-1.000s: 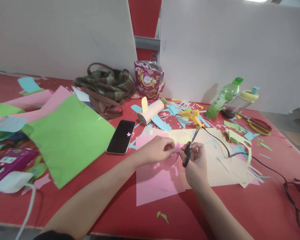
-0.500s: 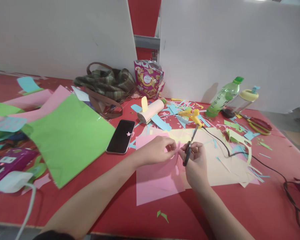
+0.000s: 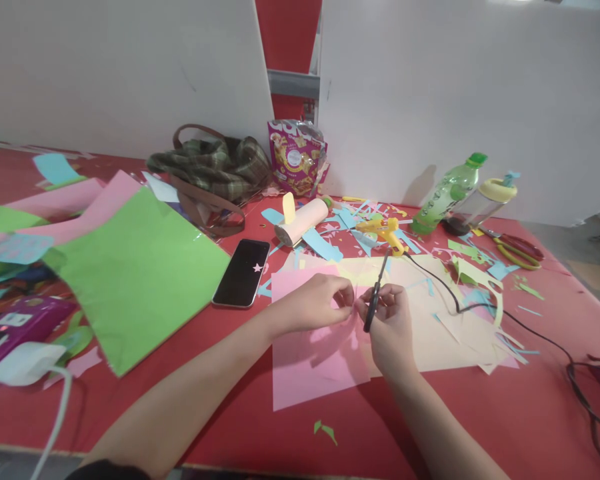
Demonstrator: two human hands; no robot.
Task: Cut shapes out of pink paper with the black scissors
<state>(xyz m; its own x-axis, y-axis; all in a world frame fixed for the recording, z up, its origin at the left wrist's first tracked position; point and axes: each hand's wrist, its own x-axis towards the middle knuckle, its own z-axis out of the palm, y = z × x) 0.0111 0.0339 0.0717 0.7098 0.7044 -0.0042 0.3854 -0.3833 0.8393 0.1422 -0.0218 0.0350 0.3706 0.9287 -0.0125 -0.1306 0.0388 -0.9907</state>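
My left hand pinches a small piece of pink paper between thumb and fingertip, above a pink sheet. Close beside it, my right hand has a pair of dark-handled scissors tucked in it, blades pointing up and away. The right thumb and fingertip meet the same small pink piece, whose exact shape is blurred. Under both hands the pink sheet overlaps a cream sheet. A yellow glue gun lies just beyond the scissor tips.
A phone and a large green sheet lie to the left. Behind are a paper tube, paper scraps, a snack bag and a plaid bag. At right stand a green bottle and red-yellow scissors; a black cord crosses the table.
The scissors have tilted slightly in my right hand, and the pink piece between my fingers has turned. Both hands stay in nearly the same place.
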